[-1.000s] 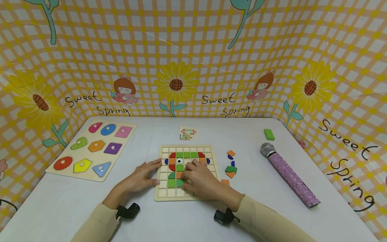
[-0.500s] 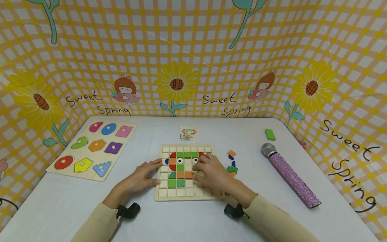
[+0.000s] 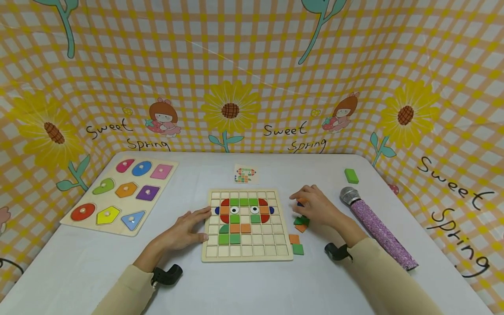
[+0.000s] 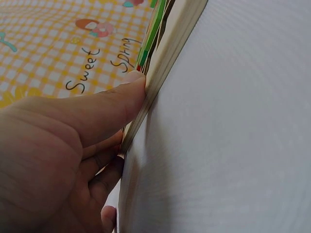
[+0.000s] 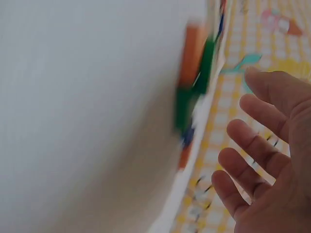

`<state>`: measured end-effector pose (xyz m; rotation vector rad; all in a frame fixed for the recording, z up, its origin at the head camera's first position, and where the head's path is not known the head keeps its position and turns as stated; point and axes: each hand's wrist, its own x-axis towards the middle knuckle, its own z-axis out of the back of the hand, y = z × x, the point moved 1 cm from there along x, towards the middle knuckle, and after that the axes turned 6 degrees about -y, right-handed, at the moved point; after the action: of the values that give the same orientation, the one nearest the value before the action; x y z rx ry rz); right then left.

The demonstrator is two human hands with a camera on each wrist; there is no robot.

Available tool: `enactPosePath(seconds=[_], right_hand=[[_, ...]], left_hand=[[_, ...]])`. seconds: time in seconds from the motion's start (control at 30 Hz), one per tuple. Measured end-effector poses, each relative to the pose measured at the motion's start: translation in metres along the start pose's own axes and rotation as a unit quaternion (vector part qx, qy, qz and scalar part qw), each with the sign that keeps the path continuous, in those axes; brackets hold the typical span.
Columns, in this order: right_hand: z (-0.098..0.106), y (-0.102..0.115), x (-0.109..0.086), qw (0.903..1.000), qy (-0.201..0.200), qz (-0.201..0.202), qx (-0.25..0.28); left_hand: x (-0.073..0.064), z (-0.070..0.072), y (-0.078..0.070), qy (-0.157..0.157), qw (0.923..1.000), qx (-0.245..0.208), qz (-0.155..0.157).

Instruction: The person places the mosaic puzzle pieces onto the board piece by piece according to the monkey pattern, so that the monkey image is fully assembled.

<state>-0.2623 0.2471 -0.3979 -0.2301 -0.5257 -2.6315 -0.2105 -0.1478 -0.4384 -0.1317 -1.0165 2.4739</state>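
Note:
A wooden grid board (image 3: 271,250) lies mid-table, with red, orange, green and blue tiles and two eye pieces forming a figure in its squares. My left hand (image 3: 185,228) rests at the board's left edge; in the left wrist view its thumb (image 4: 116,104) touches the side of the board. Off the board's right side, my right hand (image 3: 316,208) hovers over the loose pieces, fingers spread and holding nothing in the right wrist view. Beneath it lie green pieces (image 3: 301,220) and an orange piece (image 3: 301,228); blue and orange ones are partly hidden by the fingers.
Behind the board lies a picture card (image 3: 246,173). A knobbed shape puzzle (image 3: 134,178) is at the left. On the right are a glittery pink microphone (image 3: 379,227) and a green block (image 3: 351,176). Orange (image 3: 294,239) and green (image 3: 298,249) squares lie near the board's lower right corner.
My right hand has moved right, off the board to the loose pieces, uncovering a green tile below the right eye and the right-hand red pieces. The left hand has stayed put.

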Motion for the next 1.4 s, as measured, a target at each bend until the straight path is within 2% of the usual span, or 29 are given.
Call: enactPosePath(seconds=[0.1, 0.2, 0.47, 0.73, 1.13, 1.4], right_hand=[[0.001, -0.018, 0.001, 0.9998, 0.004, -0.016, -0.006], [0.001, -0.031, 0.003, 0.9997, 0.009, -0.017, -0.013], [0.003, -0.046, 0.008, 0.9984, 0.041, -0.008, -0.039], [0.002, -0.051, 0.010, 0.9975, 0.059, -0.021, -0.033], [0.001, -0.055, 0.006, 0.9981, 0.031, -0.017, -0.050], [0.006, -0.036, 0.000, 0.9988, 0.017, -0.032, -0.032]], left_hand=[[0.000, 0.000, 0.000, 0.001, 1.0000, 0.000, -0.003], [0.001, 0.000, 0.000, 0.002, 1.0000, 0.000, -0.005], [0.001, 0.000, 0.000, 0.002, 1.0000, 0.001, -0.001], [0.001, -0.001, 0.001, 0.001, 1.0000, 0.002, -0.002], [0.000, -0.001, 0.000, 0.002, 1.0000, 0.001, 0.002], [0.000, 0.000, 0.001, 0.001, 1.0000, 0.005, -0.002]])
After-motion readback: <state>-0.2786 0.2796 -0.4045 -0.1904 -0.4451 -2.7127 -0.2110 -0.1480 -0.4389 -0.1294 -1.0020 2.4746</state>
